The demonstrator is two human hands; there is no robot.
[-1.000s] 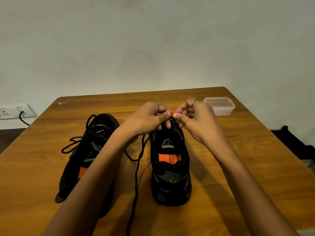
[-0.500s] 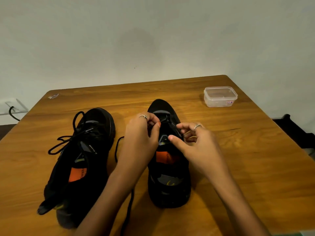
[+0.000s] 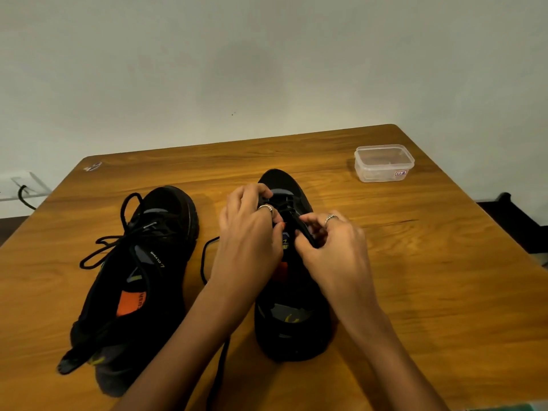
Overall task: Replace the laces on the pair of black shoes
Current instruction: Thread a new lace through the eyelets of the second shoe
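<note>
The right shoe [image 3: 292,292] is stood on the tabletop [image 3: 430,262], the left shoe [image 3: 139,277] at its 9 o'clock. The lace [image 3: 286,206] is pinched by left hand [image 3: 249,235] and right hand [image 3: 332,244]. Even tension should be kept while eyelets are threaded.

Wooden table [image 3: 415,262]: warm brown grain, smooth, soft sheen. 2 black shoes: left one [image 3: 133,277] and right one [image 3: 293,321], matt cloth uppers, grey panels, orange insole patches with a dull look. Black laces [image 3: 109,247]: woven cord, matt, round. Clear plastic box [image 3: 384,163]: glossy, translucent, small paper label on the side. Metal rings, shiny, silver-coloured, on left hand [image 3: 252,232] and right hand [image 3: 335,250]. Wall [image 3: 267,69]: painted, matt, faintly rough.
</note>
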